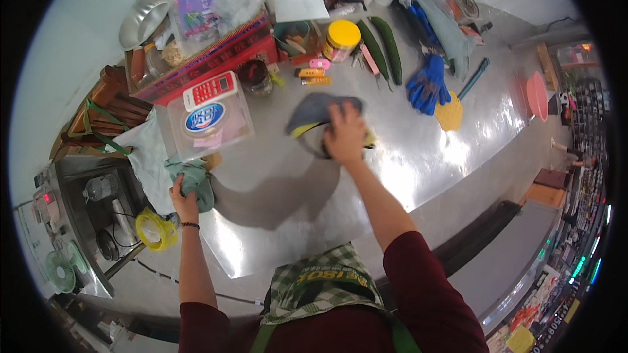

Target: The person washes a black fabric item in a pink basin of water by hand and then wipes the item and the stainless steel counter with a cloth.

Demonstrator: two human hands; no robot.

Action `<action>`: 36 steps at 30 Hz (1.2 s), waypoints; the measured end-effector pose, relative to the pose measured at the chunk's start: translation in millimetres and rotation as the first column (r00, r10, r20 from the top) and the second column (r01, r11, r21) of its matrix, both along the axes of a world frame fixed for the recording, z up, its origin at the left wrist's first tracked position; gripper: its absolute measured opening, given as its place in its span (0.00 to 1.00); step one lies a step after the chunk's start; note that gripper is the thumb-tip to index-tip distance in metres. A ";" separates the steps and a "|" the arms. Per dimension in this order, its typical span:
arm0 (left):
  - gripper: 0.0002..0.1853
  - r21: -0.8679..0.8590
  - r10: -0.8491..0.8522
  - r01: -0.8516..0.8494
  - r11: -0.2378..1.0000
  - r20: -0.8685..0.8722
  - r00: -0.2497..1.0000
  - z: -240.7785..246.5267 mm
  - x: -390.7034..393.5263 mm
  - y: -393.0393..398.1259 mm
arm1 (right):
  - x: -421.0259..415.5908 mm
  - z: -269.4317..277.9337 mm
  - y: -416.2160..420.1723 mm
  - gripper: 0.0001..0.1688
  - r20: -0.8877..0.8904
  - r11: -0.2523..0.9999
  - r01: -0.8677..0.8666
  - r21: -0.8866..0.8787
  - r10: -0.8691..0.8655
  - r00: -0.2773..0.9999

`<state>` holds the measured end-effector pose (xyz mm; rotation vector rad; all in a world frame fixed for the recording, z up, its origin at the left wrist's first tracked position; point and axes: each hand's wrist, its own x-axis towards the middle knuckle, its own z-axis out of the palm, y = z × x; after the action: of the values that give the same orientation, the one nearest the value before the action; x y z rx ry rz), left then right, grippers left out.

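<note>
On a metal-topped table [294,186], my right hand [345,132] rests on a dark grey cap [314,110] with yellow-green edging, somewhat blurred; its fingers lie over the fabric, and whether they grip it is hard to tell. At the table's left edge my left hand [185,201] holds a crumpled grey-green cloth [197,181]. Beside that cloth a pale cloth [152,166] hangs over the edge. Just beyond my left hand stands a clear plastic box [230,132] with a red and white calculator [210,90] on its lid.
Behind are a red carton [211,66], a dark-lidded jar [255,77], a yellow-lidded jar [342,39], box cutters [314,76] and cucumbers [387,49]. Blue gloves [428,86] and a yellow cloth piece [449,113] lie to the right. A yellow tape roll [155,229] sits lower left.
</note>
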<state>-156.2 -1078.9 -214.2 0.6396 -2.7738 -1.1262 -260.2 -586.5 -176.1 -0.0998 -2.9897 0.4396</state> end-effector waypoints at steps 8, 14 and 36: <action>0.26 0.375 0.212 -0.147 0.915 -0.139 0.967 -4.3 4.8 -11.0 | 234.7 5.0 -193.8 0.07 -0.056 0.317 -0.831 -0.457 0.922 0.382; 0.24 0.425 0.365 -0.276 0.862 -0.143 0.920 28.0 -11.7 -21.4 | 114.7 76.2 -144.5 0.27 0.101 0.748 -0.426 -0.509 0.543 0.834; 0.29 0.317 -0.256 0.279 0.906 -0.113 0.960 -55.5 -12.7 22.0 | 192.0 19.4 -145.1 0.15 0.389 0.902 -0.250 -0.351 0.384 0.838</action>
<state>-168.9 -1056.9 -269.7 0.2342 -2.6933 -1.6588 -68.3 -731.6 -156.7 0.3327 -3.3792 1.0225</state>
